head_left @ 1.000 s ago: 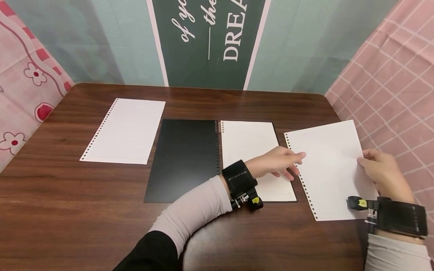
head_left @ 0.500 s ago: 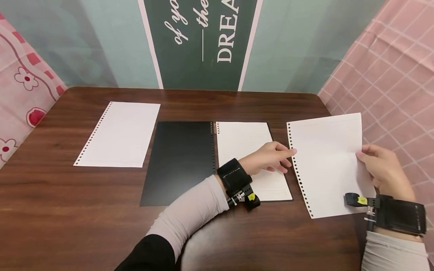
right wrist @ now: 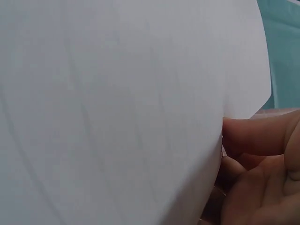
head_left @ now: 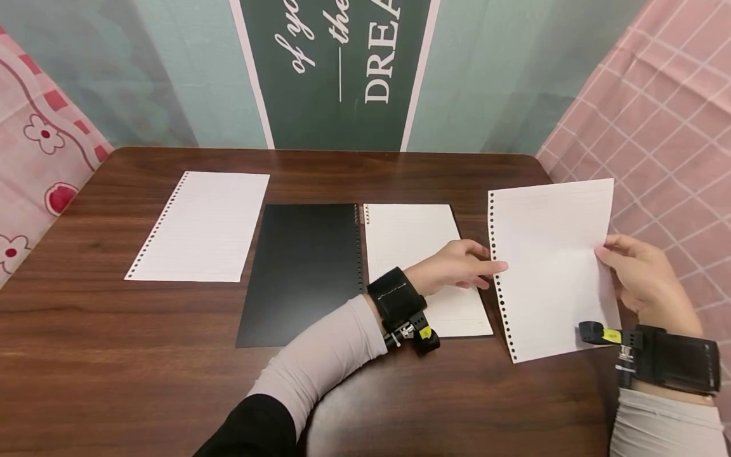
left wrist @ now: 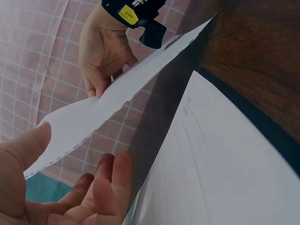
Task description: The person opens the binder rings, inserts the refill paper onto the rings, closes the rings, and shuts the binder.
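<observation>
Right hand (head_left: 651, 285): here I am, thumb and fingers pinching the raised sheet (head_left: 548, 273) at three o'clock on its edge.
Raised sheet: tilted up off the counter (head_left: 143, 381), bowing slightly, holes down its nine o'clock side; whether the low corner brushes the counter, I can't tell.
Left hand (head_left: 454, 265): nine o'clock of the sheet, thumb spread from the fingers and overlapping the paper; no pinch here, and contact I can't call.
Knack: light grip, I'd say, no creasing; support the holed edge near its middle so it hangs straight.
Notebook (head_left: 302, 266): lying open beneath my left hand and forearm, white page (head_left: 400, 235) at three o'clock, black cover at nine.
Second sheet (head_left: 197, 228): flat, ten o'clock of the notebook.
</observation>
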The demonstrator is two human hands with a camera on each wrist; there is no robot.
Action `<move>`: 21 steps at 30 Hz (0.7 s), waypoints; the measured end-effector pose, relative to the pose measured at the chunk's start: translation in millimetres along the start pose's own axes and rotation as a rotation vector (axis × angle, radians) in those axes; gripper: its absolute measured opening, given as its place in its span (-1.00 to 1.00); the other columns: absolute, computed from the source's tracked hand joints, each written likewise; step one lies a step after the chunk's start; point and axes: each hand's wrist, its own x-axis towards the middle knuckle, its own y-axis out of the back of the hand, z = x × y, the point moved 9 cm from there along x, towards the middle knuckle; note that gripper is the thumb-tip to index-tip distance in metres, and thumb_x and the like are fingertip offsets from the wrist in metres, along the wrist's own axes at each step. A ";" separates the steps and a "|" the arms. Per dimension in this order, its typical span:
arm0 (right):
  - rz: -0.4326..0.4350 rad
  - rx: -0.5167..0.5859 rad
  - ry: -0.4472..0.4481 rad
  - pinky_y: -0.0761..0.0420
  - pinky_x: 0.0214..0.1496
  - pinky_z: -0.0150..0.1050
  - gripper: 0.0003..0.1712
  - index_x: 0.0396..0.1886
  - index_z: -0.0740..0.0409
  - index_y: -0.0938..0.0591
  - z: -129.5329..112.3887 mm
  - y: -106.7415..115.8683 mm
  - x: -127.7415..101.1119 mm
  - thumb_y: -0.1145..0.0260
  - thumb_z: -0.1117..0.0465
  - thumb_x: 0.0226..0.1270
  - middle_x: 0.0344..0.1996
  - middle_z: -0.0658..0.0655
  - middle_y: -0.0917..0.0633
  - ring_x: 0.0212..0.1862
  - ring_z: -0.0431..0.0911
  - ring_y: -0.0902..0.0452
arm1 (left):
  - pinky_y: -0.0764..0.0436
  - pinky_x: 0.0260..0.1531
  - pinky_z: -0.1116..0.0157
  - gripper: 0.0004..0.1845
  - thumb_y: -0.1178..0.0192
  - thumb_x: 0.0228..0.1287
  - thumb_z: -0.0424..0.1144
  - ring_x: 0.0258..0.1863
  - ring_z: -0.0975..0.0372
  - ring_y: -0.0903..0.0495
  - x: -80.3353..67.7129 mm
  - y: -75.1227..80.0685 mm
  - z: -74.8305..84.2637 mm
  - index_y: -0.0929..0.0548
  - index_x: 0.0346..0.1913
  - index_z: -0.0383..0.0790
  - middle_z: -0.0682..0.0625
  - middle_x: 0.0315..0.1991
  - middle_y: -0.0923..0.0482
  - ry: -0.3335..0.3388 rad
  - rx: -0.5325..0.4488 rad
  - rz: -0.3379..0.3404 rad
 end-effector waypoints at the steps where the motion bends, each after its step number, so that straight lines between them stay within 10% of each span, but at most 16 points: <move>1: -0.013 0.038 0.002 -0.46 -0.38 -0.43 -0.89 -0.24 -0.19 -0.56 -1.0 -2.0 -0.4 -0.15 0.13 0.51 -0.32 -0.34 -0.48 -0.32 -0.41 -0.40 | -0.50 -0.38 0.38 -0.55 -0.35 0.29 -0.08 -0.29 0.24 -0.73 -0.6 -1.2 1.1 -0.48 0.13 -0.19 0.04 -0.27 -0.72 -0.007 -0.003 -0.007; 9: -0.079 0.316 0.057 -0.54 -0.43 -0.36 -0.88 -0.29 -0.03 -0.63 -11.7 -18.2 -3.1 -0.22 0.27 0.45 -0.39 -0.19 -0.62 -0.38 -0.31 -0.54 | -0.50 -0.41 0.39 -0.74 -0.34 0.28 -0.16 -0.43 0.29 -0.58 -3.3 -5.4 6.7 -0.52 -0.10 -0.16 0.09 -0.50 -0.59 -0.079 -0.032 -0.024; 21: -0.053 0.376 0.077 -0.45 -0.34 -0.37 -0.93 -0.17 0.04 -0.61 -21.8 -26.0 -9.1 -0.26 0.19 0.42 -0.26 -0.17 -0.57 -0.24 -0.28 -0.44 | -0.54 -0.33 0.39 -0.67 -0.33 0.28 -0.22 -0.37 0.37 -0.53 -7.0 -0.3 16.7 -0.61 0.06 -0.24 0.11 -0.31 -0.63 -0.151 -0.121 0.093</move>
